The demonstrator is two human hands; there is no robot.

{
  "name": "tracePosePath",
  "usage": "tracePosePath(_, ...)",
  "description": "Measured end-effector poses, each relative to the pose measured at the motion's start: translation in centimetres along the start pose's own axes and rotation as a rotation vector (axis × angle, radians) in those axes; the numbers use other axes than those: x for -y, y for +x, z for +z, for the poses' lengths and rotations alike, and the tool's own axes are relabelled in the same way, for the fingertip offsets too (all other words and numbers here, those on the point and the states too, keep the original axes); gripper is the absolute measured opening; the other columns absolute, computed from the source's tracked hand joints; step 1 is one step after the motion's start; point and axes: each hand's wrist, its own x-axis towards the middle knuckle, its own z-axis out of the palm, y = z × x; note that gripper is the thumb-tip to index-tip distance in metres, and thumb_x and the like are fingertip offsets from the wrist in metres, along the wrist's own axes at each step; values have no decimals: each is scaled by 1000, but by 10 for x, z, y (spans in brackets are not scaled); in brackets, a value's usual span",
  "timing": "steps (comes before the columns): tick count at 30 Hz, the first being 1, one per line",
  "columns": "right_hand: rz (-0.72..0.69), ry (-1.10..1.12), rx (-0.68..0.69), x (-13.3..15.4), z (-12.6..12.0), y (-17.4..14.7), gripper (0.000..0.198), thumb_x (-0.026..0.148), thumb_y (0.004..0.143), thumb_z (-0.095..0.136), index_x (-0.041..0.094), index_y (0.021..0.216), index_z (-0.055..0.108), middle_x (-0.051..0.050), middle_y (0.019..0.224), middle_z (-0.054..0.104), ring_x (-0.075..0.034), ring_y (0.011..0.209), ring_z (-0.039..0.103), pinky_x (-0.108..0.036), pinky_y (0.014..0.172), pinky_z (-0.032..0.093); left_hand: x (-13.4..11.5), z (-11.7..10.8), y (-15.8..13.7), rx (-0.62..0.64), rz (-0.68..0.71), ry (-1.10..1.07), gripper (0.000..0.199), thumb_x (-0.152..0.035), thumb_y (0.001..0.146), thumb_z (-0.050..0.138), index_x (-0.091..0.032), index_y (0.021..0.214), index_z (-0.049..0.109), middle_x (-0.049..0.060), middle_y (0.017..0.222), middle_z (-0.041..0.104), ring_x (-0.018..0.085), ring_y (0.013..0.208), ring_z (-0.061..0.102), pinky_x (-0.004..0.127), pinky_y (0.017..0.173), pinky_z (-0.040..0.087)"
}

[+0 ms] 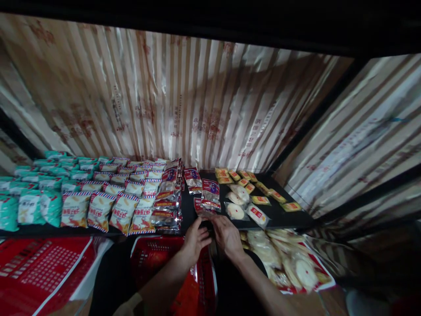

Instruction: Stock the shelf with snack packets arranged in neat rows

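Observation:
My left hand (194, 241) is at the shelf's front edge, fingers loosely bent and apart, its thumb close to a red-and-silver snack packet (199, 204). My right hand (227, 235) is closed over the front end of that packet; its fingertips are partly hidden. Two more packets of this kind, one behind (192, 179) and one to the right (210, 191), lie flat on the black shelf (189, 208). Left of them stands a stacked row of red-and-silver packets (167, 199). Round pale pastries in clear wrappers (236, 211) lie to the right.
White-and-orange snack bags (98, 210) and teal bags (29, 206) fill the left of the shelf. Small yellow packets (261, 200) lie at the right. Below are a red basket (158, 245), another red basket (46, 267) and a container of wrapped pastries (289, 259). A dark beam (210, 26) crosses overhead.

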Motion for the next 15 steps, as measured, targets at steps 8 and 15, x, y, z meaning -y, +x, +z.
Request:
tracePosePath(8, -196, 109, -16, 38, -32, -21, 30, 12, 86, 44, 22, 108, 60, -6, 100, 67, -19, 93, 61, -35, 84, 51, -4, 6, -18, 95, 19, -84, 14, -2, 66, 55, -14, 61, 52, -1, 58, 53, 8, 55, 52, 23, 67, 44)
tracePosePath(15, 22, 206, -254, 42, -54, -23, 26, 25, 86, 49, 20, 109, 60, -10, 115, 62, -23, 109, 55, -44, 94, 45, -10, -4, -45, 244, 21, -13, 16, -5, 56, 55, -13, 70, 56, 3, 67, 62, 13, 57, 57, 31, 66, 47)
